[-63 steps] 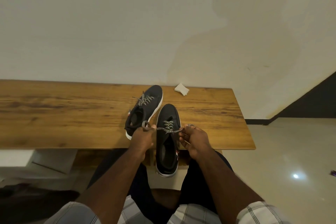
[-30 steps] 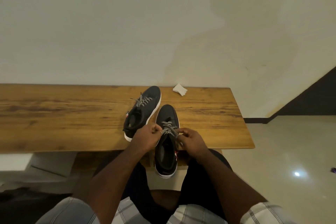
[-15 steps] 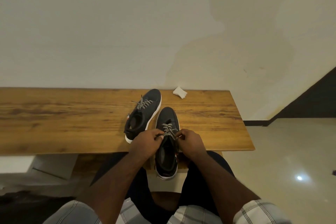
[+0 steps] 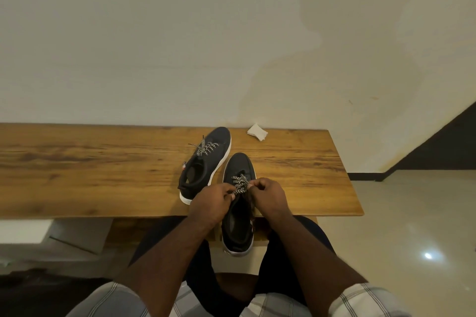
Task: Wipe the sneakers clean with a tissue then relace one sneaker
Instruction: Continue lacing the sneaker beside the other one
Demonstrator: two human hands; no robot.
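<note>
both hands [image 4: 213,201] [image 4: 269,194] pinch the lace [image 4: 239,184], hiding the near sneaker's [image 4: 238,224] eyelets.

Matt dark cloth sneakers [image 4: 238,170], grained wooden bench [image 4: 103,170], glossy tiled floor [image 4: 412,226].

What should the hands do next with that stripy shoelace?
Probably pull the lace ends snug and knot them: the left hand and right hand each pinch it over the near sneaker, whose lacing already looks crossed.
</note>
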